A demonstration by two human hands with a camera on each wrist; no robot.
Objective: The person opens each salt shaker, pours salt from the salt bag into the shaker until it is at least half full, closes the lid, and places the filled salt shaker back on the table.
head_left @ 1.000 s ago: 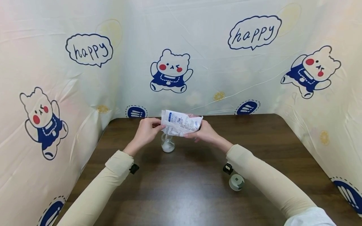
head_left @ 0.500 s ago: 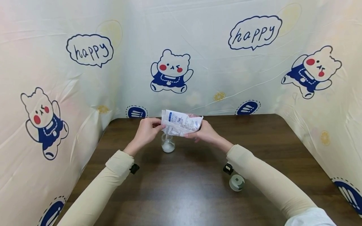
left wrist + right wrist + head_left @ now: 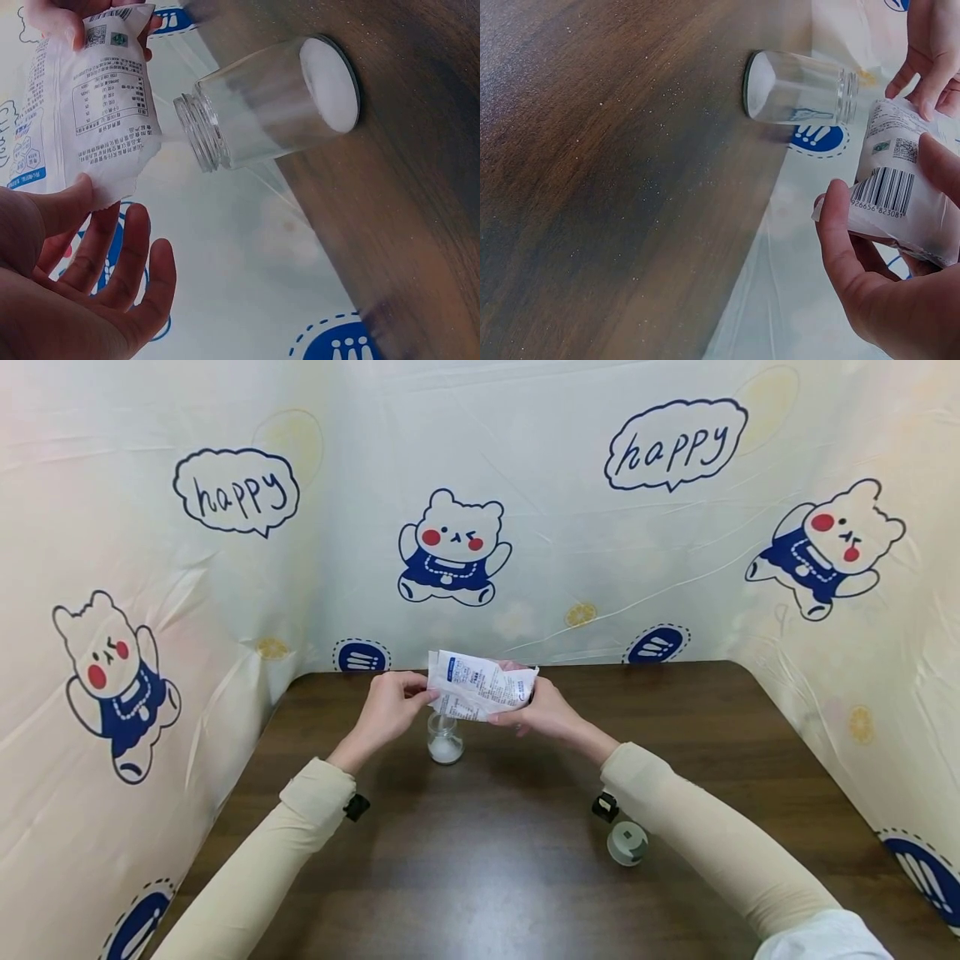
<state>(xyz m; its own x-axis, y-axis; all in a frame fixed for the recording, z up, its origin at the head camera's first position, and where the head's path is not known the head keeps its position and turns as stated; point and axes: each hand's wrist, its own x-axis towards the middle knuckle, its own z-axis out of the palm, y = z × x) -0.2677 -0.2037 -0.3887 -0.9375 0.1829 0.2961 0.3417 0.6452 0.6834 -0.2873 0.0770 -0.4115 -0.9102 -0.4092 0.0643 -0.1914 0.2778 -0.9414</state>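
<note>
A white printed packet (image 3: 483, 685) is held tilted in the air by both hands. My left hand (image 3: 387, 708) pinches its open corner between thumb and fingers. Around the packet's other end my right hand (image 3: 545, 712) keeps a grip, thumb on the near face. Below the torn corner stands an upright clear glass jar (image 3: 259, 105) without a lid, a layer of white granules (image 3: 330, 85) on its bottom. In the left wrist view a faint pale stream runs from the packet into the jar's threaded mouth (image 3: 198, 133).
On the dark wooden table (image 3: 480, 860), a round pale green lid (image 3: 627, 844) lies near my right forearm. White grains (image 3: 649, 180) are scattered over the tabletop in the right wrist view. A printed cloth (image 3: 562, 527) hangs behind the table and along its sides.
</note>
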